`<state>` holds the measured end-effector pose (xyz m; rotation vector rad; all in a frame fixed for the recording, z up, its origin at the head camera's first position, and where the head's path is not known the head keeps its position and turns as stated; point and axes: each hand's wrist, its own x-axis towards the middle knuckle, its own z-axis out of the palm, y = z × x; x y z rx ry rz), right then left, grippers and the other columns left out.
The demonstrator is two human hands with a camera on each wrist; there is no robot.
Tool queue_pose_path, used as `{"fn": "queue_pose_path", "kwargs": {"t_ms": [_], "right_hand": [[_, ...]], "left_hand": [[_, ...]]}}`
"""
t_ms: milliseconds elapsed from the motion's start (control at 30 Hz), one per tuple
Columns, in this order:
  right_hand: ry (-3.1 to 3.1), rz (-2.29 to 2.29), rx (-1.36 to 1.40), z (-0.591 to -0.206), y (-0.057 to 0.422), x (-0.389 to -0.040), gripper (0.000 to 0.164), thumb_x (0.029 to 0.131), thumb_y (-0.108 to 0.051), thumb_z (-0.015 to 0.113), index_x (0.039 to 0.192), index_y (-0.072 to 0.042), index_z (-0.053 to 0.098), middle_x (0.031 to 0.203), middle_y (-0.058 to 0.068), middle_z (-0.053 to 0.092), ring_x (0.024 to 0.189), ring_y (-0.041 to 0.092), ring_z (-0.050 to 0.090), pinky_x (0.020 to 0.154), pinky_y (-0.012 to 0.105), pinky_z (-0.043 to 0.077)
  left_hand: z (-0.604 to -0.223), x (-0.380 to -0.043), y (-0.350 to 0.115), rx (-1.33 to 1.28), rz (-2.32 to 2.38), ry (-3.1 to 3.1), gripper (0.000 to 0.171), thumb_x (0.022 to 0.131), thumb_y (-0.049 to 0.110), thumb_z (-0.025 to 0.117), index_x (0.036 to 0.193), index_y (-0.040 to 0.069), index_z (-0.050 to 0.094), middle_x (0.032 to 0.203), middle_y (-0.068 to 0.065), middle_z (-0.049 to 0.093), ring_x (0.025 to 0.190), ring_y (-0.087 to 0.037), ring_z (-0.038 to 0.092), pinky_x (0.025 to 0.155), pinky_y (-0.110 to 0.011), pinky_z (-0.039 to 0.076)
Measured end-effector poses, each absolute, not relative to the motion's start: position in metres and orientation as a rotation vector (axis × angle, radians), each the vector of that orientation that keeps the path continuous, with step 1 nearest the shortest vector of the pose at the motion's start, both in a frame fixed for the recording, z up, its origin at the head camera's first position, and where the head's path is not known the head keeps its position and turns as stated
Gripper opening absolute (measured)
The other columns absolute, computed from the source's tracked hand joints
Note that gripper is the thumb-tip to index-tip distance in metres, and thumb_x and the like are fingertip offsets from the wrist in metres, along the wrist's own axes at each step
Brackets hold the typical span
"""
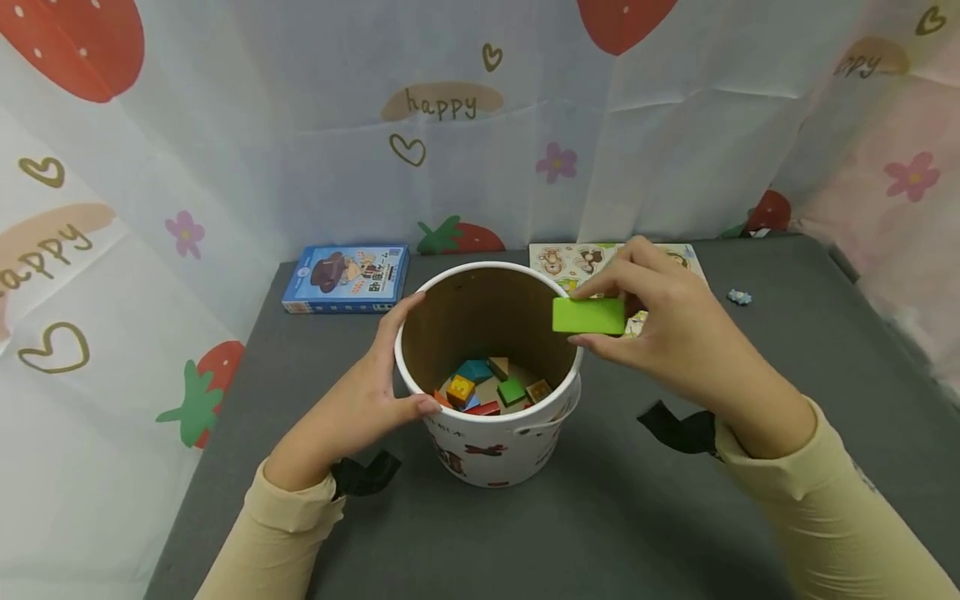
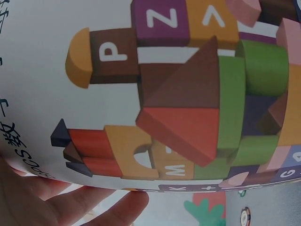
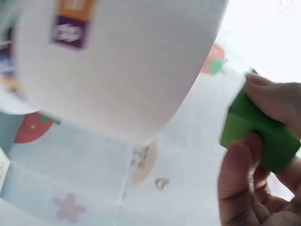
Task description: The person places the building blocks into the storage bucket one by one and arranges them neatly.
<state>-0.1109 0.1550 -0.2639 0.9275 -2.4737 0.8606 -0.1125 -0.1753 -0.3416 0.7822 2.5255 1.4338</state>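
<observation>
A white printed bucket (image 1: pixel 517 458) stands upright in the middle of the head view. My left hand (image 1: pixel 356 408) holds its left side, the thumb at the front of the rim and the fingers along the outer wall. Between thumb and fingers of my right hand (image 1: pixel 663 312) is a pinched bright green block (image 1: pixel 588 317), beside the bucket's right rim. The right wrist view shows this green block (image 3: pixel 258 129) gripped from both sides. Several coloured blocks lie on the bucket floor, among them a yellow block (image 1: pixel 460 390), a smaller green block (image 1: pixel 512 391) and a wooden triangle (image 1: pixel 498 367).
A blue box (image 1: pixel 347 279) lies at the back left of the grey table (image 1: pixel 622 533). Behind my right hand is a flat illustrated sheet (image 1: pixel 551 260), partly hidden. A small blue-white trinket (image 1: pixel 738 297) sits at the right. A printed cloth (image 1: pixel 337 183) hangs behind the table.
</observation>
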Motion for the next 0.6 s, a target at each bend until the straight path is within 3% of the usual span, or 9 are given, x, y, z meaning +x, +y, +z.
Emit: {"fn": "queue_pose_path", "kwargs": {"t_ms": [167,367,500,600], "right_hand": [[-2.609,0.797,1.07,-0.259,0.126,-0.124,0.033,0.071,-0.019,0.086,0.1,-0.018,0.069,0.092,-0.005,0.047,0.074,0.009,0.047,0.061,0.024,0.045],[-2.818,0.662,1.133,-0.265,0.104,-0.139,0.033,0.077,-0.017,0.081,0.108,-0.015,0.07,0.081,-0.005,0.055,0.067,0.011,0.049,0.06,0.028,0.044],[-2.934,0.513,1.199,-0.268,0.093,-0.139,0.038,0.086,-0.015,0.072,0.123,-0.014,0.065,0.095,-0.004,0.063,0.071,0.009,0.055,0.063,0.027,0.046],[-2.911,0.512,1.195,-0.269,0.091,-0.134,0.036,0.09,-0.011,0.064,0.126,-0.015,0.063,0.102,-0.004,0.063,0.07,0.008,0.054,0.062,0.027,0.046]], "left_hand": [[-0.34,-0.114,-0.175,0.769,1.438,2.514,0.104,0.071,0.073,0.063,0.149,0.043,0.002,0.149,-0.002,0.023,0.128,-0.032,0.039,0.09,-0.052,0.045],[-0.339,-0.114,-0.174,0.757,1.455,2.481,0.102,0.073,0.068,0.067,0.149,0.043,0.003,0.149,-0.003,0.023,0.126,-0.033,0.04,0.089,-0.051,0.046],[-0.34,-0.113,-0.175,0.749,1.451,2.489,0.103,0.072,0.07,0.066,0.148,0.044,0.002,0.15,-0.004,0.022,0.126,-0.034,0.041,0.089,-0.052,0.045],[-0.34,-0.113,-0.176,0.742,1.453,2.492,0.102,0.072,0.07,0.065,0.148,0.044,0.002,0.15,-0.004,0.022,0.125,-0.035,0.042,0.089,-0.052,0.045]]}}
